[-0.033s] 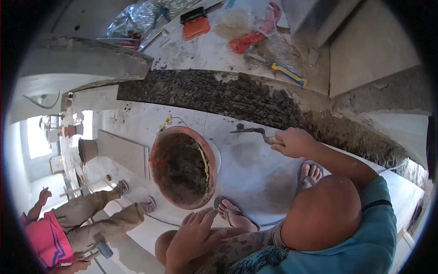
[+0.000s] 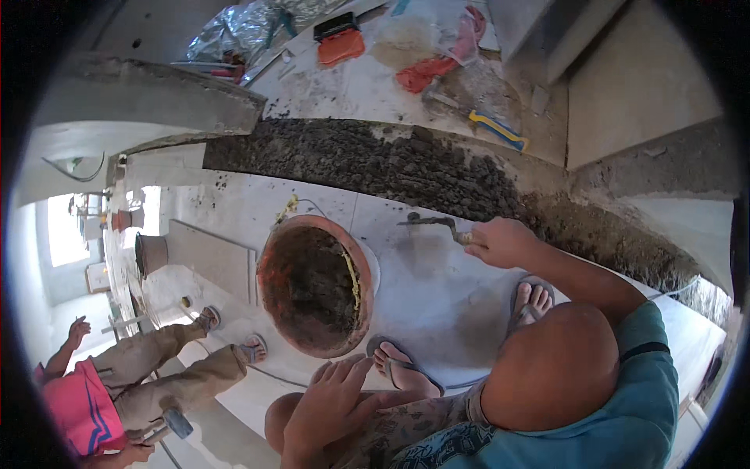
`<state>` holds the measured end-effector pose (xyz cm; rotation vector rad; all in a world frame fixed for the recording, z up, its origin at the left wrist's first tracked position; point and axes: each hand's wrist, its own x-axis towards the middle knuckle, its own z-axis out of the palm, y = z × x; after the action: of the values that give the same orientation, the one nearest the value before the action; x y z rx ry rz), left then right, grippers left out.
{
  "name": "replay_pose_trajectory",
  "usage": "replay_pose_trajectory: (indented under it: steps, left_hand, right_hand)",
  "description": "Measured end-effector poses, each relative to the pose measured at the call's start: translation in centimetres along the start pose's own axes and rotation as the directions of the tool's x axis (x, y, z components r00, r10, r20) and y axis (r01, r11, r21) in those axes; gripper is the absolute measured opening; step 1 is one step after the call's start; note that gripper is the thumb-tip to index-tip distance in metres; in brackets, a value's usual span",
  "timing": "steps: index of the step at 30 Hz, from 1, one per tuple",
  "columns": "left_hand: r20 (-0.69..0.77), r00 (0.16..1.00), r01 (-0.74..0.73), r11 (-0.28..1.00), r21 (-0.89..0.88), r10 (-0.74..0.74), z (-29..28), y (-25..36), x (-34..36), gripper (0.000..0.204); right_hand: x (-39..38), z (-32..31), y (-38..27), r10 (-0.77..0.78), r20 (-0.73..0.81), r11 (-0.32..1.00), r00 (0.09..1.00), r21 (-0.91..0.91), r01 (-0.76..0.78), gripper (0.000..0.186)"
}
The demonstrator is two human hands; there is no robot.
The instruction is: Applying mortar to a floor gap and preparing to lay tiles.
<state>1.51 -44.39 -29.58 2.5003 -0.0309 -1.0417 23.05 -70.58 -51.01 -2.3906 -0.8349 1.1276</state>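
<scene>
My right hand (image 2: pixel 504 244) is closed round the wooden handle of a pointed trowel (image 2: pixel 433 222), whose dark metal blade points left, low over the white floor tiles. A small dark lump of mortar (image 2: pixel 413 217) lies by the blade. My left hand (image 2: pixel 328 408) lies on my bent knee, holding nothing, its fingers stretched out. Just beyond it stands a reddish bucket (image 2: pixel 366 258), tilted in view, with dark grey mortar (image 2: pixel 312 293) inside. Past the trowel runs a strip of lumpy dark mortar (image 2: pixel 375 160) between the tiled areas.
On the far tiles lie a yellow-and-blue handled tool (image 2: pixel 498 130), a red plastic bag (image 2: pixel 426 74) and an orange-and-black box (image 2: pixel 341 47). A loose tile (image 2: pixel 207 254) and a second bucket (image 2: pixel 151 254) are at left. A co-worker (image 2: pixel 86 406) in pink stands there, holding a mallet (image 2: pixel 178 423).
</scene>
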Motion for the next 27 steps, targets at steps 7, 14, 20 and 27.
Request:
replay_pose_trajectory:
  steps: [7,14,20,27]
  left_hand:
    - [-0.017,0.999,-0.039,0.997,-0.067,0.038,-0.2,-0.3,-0.2,0.060]
    - [-0.076,0.997,-0.012,0.999,-0.033,0.010,-0.3,-0.5,-0.9,0.058]
    - [-0.031,0.997,-0.075,0.995,-0.068,0.073,1.0,-0.8,-0.8,0.057]
    - [-0.138,0.979,-0.157,0.986,-0.051,0.149,1.9,-1.5,-1.1,0.048]
  right_hand:
    - [7.8,-5.0,-1.0,0.022,-0.214,0.972,0.977,0.233,0.029,0.043]
    - [10.9,-3.3,-1.8,0.040,-0.222,0.999,0.974,0.015,-0.038,0.044]
    - [9.2,-2.2,-2.1,0.083,-0.239,0.995,0.967,-0.039,-0.095,0.042]
    - [8.1,0.5,-0.8,0.001,-0.237,1.000,0.972,0.011,0.002,0.043]
